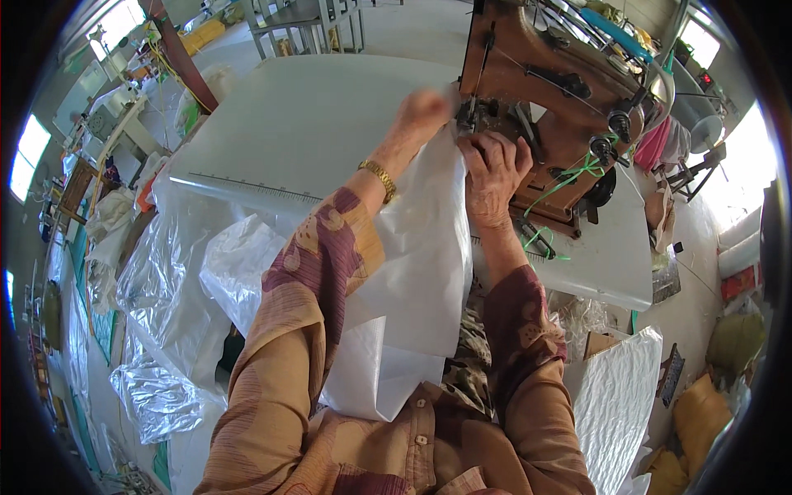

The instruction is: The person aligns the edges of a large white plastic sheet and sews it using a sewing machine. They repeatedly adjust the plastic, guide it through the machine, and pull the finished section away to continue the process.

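Note:
A glossy white plastic sheet [421, 247] hangs from the tabletop over my lap, its far end beside the foot of a brown sewing machine [540, 74]. My left hand [425, 115], a gold watch on its wrist, is closed at the far end of the sheet, left of the needle area. Its fingertips are smeared by motion, so what they hold is hidden. My right hand [497, 169] sits just in front of the needle area, its bent fingers pinching the sheet's right edge. Green thread [582, 172] trails over the machine's base.
The white table [330, 99] spreads left and ahead, a ruler strip [247, 186] along its near edge. Clear plastic sheeting [173, 280] hangs at left. A silvery stack of sheets [615, 404] lies at lower right, near yellow bags [701, 417]. A metal frame [305, 25] stands beyond.

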The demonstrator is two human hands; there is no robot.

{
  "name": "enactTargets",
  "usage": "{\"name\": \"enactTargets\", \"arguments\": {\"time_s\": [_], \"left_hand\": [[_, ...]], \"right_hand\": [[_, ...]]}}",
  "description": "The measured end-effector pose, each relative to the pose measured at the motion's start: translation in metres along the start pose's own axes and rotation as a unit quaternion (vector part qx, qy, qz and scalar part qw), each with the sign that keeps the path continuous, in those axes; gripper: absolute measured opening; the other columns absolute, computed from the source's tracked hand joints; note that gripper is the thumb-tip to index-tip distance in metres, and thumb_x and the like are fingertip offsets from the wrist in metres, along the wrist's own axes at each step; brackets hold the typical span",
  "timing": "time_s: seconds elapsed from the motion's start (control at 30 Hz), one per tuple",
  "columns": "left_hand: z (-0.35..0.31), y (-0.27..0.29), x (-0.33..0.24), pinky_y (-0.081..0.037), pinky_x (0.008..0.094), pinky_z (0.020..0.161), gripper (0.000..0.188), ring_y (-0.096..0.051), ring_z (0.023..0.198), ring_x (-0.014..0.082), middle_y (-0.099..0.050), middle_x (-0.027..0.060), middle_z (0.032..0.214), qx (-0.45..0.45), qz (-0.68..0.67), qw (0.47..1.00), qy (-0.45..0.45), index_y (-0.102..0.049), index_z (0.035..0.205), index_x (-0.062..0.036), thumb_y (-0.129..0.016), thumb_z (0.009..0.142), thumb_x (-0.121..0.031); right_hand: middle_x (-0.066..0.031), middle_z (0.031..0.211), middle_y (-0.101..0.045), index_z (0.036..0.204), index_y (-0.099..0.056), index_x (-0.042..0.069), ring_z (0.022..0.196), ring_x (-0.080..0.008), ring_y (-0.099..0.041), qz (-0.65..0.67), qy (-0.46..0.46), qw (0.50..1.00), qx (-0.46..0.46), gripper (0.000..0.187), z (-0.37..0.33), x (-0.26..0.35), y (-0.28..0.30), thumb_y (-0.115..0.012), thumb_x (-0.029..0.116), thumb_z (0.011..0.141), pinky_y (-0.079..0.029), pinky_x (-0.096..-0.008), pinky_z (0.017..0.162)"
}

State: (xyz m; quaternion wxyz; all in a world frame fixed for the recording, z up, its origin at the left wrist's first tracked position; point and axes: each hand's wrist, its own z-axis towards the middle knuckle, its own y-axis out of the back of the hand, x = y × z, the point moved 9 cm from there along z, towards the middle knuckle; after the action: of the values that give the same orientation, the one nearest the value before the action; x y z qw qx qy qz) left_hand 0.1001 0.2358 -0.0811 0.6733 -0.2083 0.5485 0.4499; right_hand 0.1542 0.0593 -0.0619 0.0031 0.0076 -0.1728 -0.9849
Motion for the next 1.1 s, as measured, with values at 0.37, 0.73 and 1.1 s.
{"name": "enactTargets", "arguments": {"time_s": [0.37,0.73,1.1], "left_hand": [[0.019,-0.001,0.006,-0.049,0.0283,0.065,0.008,-0.060,0.071,0.0124,-0.066,0.0054,0.077,-0.017,0.024,0.999,-0.025,-0.066,0.087,0.0001,-0.067,0.080,-0.004],[0.030,0.000,0.014,-0.051,0.0306,0.069,0.009,-0.063,0.074,0.0161,-0.067,0.0063,0.078,-0.016,0.059,0.998,-0.021,-0.067,0.086,-0.0005,-0.066,0.079,-0.005],[-0.128,-0.007,-0.085,-0.037,0.0487,0.109,0.068,-0.041,0.135,0.0383,-0.044,0.0206,0.145,-0.012,0.326,0.898,-0.295,-0.047,0.138,-0.0056,-0.075,0.084,-0.036]], "right_hand": [[0.0002,0.115,-0.059,0.105,-0.065,0.019,0.116,-0.0214,-0.053,-0.027,-0.023,0.998,0.043,0.031,-0.001,-0.004,-0.009,-0.065,0.010,0.075,-0.032,-0.0521,0.106],[0.0022,0.118,-0.058,0.114,-0.066,0.020,0.119,-0.0180,-0.051,-0.062,-0.021,0.997,0.044,0.030,-0.006,-0.008,-0.018,-0.062,0.016,0.084,-0.031,-0.0487,0.108],[0.0018,0.117,-0.059,0.115,-0.066,0.018,0.118,-0.0188,-0.052,-0.059,-0.012,0.997,0.037,0.032,-0.008,-0.009,-0.015,-0.062,0.016,0.084,-0.032,-0.0483,0.108]]}}
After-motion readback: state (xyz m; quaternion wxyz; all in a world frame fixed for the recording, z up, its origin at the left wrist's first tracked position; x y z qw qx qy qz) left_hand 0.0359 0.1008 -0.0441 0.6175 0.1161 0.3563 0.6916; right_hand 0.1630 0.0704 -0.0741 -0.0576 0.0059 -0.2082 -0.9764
